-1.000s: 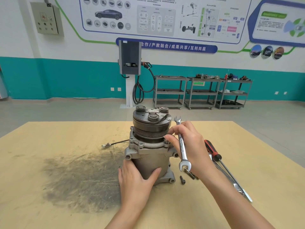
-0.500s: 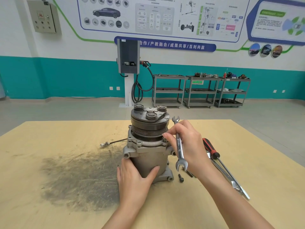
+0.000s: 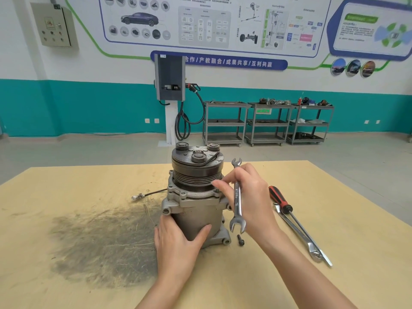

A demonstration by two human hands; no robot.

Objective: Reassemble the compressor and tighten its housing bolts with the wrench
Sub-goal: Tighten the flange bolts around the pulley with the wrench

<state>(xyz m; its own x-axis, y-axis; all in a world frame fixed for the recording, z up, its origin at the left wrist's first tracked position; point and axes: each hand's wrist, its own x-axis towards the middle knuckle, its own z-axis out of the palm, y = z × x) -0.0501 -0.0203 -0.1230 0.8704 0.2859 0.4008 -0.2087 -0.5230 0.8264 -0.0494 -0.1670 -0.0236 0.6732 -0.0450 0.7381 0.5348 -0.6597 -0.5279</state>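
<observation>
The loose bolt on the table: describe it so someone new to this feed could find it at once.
Start at the grey compressor standing upright mid-table. Look down to its base flange on the right side, just below the lower open end of the wrench in the right hand. The loose bolt lies there on the wood: small, dark and short, unlike the long screwdriver and long silver wrench farther right.

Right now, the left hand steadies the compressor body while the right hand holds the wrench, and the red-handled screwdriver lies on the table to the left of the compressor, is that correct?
Not quite: the head view shows the red-handled screwdriver lying right of the compressor, not left. The rest is right.
</observation>
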